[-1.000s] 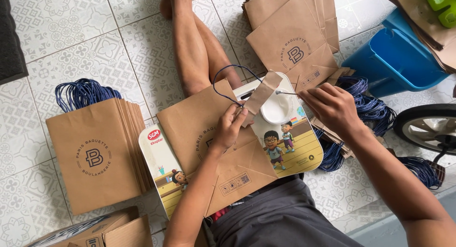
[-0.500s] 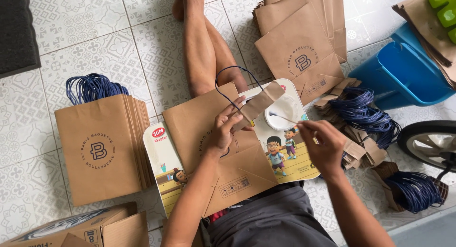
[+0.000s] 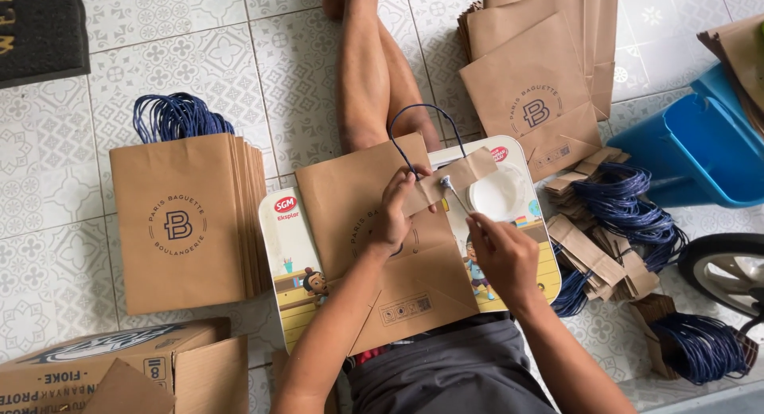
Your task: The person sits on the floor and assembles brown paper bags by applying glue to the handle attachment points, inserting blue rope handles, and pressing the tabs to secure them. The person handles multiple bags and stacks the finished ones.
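Brown paper strip [image 3: 455, 177] w/ blue cord handle [image 3: 414, 127] lies on paper bag [image 3: 374, 239] atop a tray [image 3: 280, 247]. Left hand [image 3: 395, 215] pinches strip shut-fingered. Right hand [image 3: 500, 251], back from the side piles a sec ago, now grips a thin brush [image 3: 454, 193], dabbing glue. Finished bags [image 3: 187, 219] stacked at left.

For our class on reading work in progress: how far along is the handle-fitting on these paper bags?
Done: a stack of bags with blue handles stands at the left. In hand: the left hand holds a brown strip on the bag on the tray; the right hand works a thin tool at it. Left: handle-less bags and loose cord handles.
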